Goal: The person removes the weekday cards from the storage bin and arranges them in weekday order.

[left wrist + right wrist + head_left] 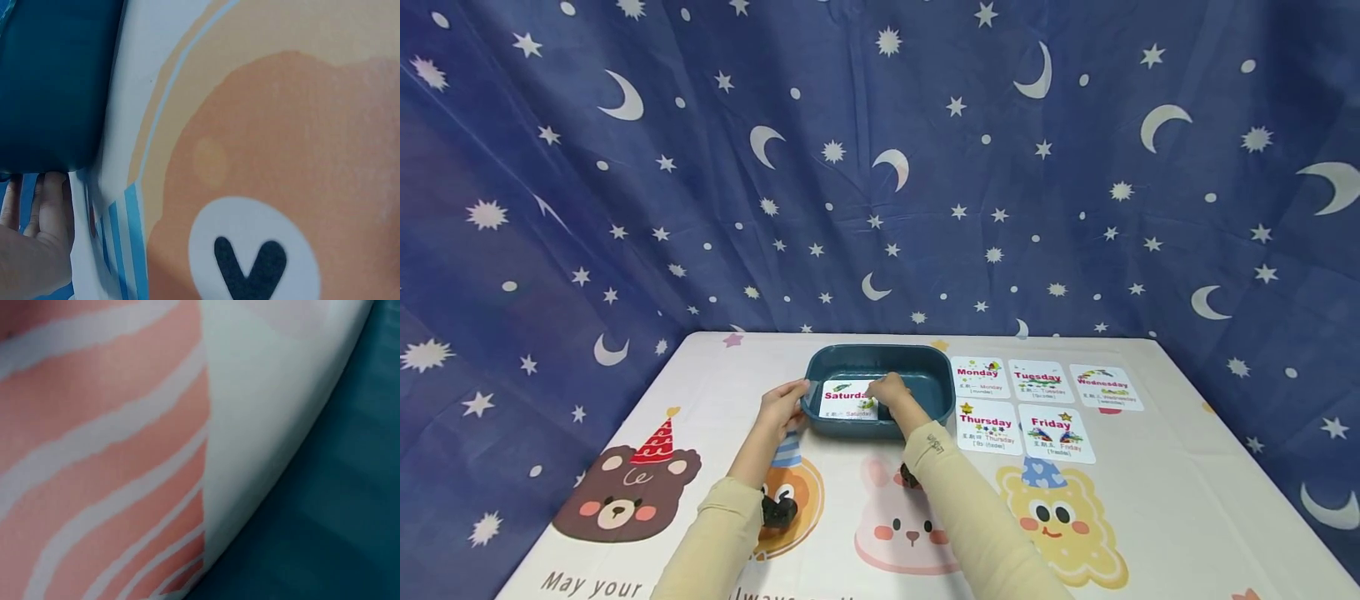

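A dark teal plastic bin point(928, 360) stands near the back of the table. My left hand point(781, 410) grips its left end at the rim; in the left wrist view, the fingers of the left hand point(44, 225) lie against the outer wall of the bin point(56, 87). My right hand point(897, 396) reaches into the bin and pinches the right side of a white "Saturday" card point(842, 400), covering part of it. The card lies face up in the left part of the bin. In the right wrist view the right hand is out of sight; only the bin's wall point(325, 506) shows.
Right of the bin lie two rows of day cards: Monday point(980, 377), Tuesday point(1037, 382) and Wednesday point(1107, 387) behind, Thursday point(987, 427) and Friday point(1057, 433) in front. A cartoon-printed cloth point(1195, 500) covers the table; a starry blue curtain point(850, 250) hangs behind.
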A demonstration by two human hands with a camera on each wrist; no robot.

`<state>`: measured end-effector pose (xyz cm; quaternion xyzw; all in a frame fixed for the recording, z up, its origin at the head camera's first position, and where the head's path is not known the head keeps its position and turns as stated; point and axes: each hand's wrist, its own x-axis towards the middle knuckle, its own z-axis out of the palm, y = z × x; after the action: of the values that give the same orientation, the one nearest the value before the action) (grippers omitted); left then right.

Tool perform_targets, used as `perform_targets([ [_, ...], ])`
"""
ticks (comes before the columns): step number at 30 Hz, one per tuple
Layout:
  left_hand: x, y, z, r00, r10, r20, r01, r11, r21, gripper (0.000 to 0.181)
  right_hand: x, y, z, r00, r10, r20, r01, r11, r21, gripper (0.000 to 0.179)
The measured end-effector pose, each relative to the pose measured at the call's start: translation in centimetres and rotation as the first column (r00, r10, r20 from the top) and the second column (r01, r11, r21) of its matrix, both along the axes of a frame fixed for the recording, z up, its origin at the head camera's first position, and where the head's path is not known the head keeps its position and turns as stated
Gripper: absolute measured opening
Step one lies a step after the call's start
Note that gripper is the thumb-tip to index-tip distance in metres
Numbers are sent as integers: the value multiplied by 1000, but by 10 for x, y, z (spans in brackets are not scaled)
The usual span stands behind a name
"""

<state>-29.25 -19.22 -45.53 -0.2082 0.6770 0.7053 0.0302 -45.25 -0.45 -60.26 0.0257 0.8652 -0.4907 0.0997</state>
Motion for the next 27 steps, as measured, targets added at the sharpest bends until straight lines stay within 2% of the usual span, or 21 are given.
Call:
perform_targets([
  [3, 1, 1, 0, 1000, -7, 1, 7, 1000, 1, 43, -1, 0, 0, 999, -22, -40, 21, 999, -31, 30],
  [4, 1, 1, 0, 1000, -7, 2, 7, 1000, 1, 43, -2, -1, 0, 999, -31, -31, 30, 999, -24, 33],
  [6, 1, 1, 0, 1000, -8, 7, 8, 1000, -1, 43, -1, -3, 4, 997, -69, -32, 66, 995, -69, 36],
  [9, 2, 1, 1, 1000, -4, 13, 4, 1000, -4, 43, 2, -2, 11, 999, -39, 26, 43, 981, -191, 41],
  [12, 1, 1, 1, 1000, -1, 14, 1, 1000, -6, 44, 10, -2, 23, 998, 6, 56, 10, 963, -269, 48],
  [15, -1, 1, 2, 1000, 2, 12, -2, 1000, -4, 44, 17, -2, 30, 1000, 19, -1, -19, 954, -298, 52],
  [18, -1, 1, 1, 1000, 3, 11, -2, 1000, -2, 44, 17, -5, 27, 993, 2, -118, -31, 969, -246, 52],
  [19, -1, 1, 1, 1000, 2, 11, -2, 1000, -2, 44, 14, -6, 22, 985, -10, -171, -26, 978, -205, 52],
  [20, -1, 0, 1, 1000, 0, 10, 0, 1000, 0, 44, 14, -6, 21, 982, -10, -190, -22, 986, -168, 52],
  [22, 0, 0, 1, 1000, 2, 11, -2, 1000, 3, 44, 10, -8, 14, 970, -56, -236, 36, 995, -88, 50],
  [24, 0, 0, 1, 1000, 4, 9, -4, 1000, 6, 44, 8, -9, 11, 960, -91, -264, 79, 995, -53, 47],
  [25, 0, 0, 0, 1000, 4, 8, -4, 1000, 8, 44, 22, -8, 26, 961, -97, -260, 89, 995, -42, 46],
  [26, 0, 0, 1, 1000, 8, 7, -8, 1000, 10, 43, 28, -7, 36, 965, -99, -242, 90, 995, -45, 46],
  [27, 0, 0, 1, 1000, 12, 5, -12, 1000, 12, 43, 33, -6, 41, 954, -117, -275, 106, 993, -56, 41],
])
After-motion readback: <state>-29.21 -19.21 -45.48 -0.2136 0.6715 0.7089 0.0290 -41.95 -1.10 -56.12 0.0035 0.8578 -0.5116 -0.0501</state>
